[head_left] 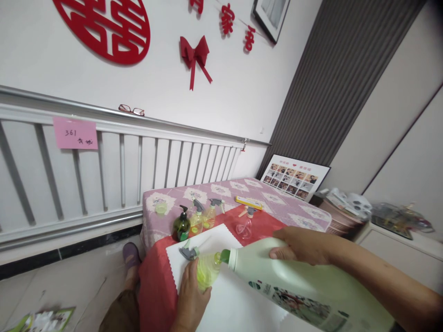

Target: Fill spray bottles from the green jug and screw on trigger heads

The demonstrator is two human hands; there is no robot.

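My right hand [294, 244] grips a large pale green detergent jug [311, 290], which is tilted to the left. Its green spout meets the open neck of a small clear spray bottle [207, 272] holding yellow-green liquid. My left hand [194, 295] is wrapped around that bottle, which leans toward the jug. Just beyond my left hand, a detached grey spray head [188, 251] lies on the white sheet [224, 304]. Whether liquid is flowing at the spout I cannot tell.
Behind stand a dark green pump bottle [182, 225], two yellowish spray bottles [209, 216] and a clear pink-tinted spray bottle [245, 227]. A yellow box [249, 203] lies on the patterned cloth [221, 190]. A white railing [173, 161] runs along the wall at left.
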